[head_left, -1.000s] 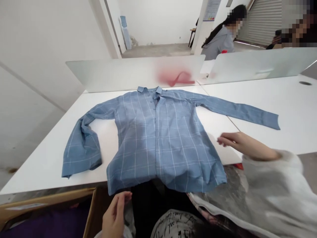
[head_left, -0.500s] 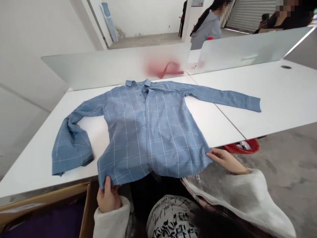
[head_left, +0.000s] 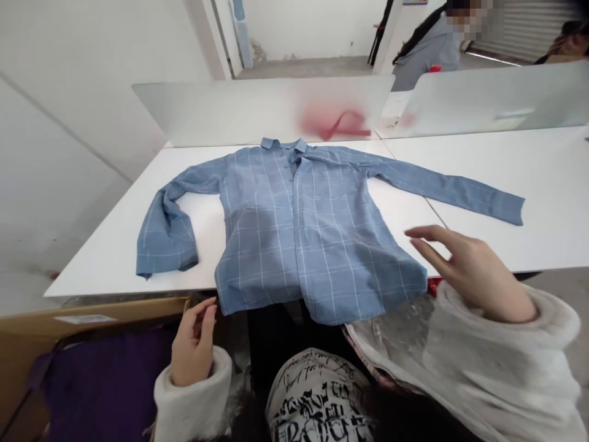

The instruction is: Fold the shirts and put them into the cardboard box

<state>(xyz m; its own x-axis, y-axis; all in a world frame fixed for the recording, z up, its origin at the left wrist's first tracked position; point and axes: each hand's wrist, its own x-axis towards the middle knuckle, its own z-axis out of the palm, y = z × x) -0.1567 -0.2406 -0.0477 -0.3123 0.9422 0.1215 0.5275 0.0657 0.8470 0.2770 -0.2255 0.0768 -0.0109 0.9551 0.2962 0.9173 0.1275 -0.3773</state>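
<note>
Across a white counter (head_left: 552,166), a blue checked shirt (head_left: 276,233) lies spread between and beyond two hands, its hem (head_left: 340,316) overhanging the near edge. One sleeve (head_left: 168,242) bends back beyond the left hand; the other (head_left: 464,190) stretches past the right. Half a second ago both hands were at the hem corners; now the right hand (head_left: 483,270) is raised clear, thumb and fingers parted, gripping nothing. The left hand (head_left: 192,350), loosely curled, shows no cloth in its fingers just beside its corner, apparently leaving the hem loose.
</note>
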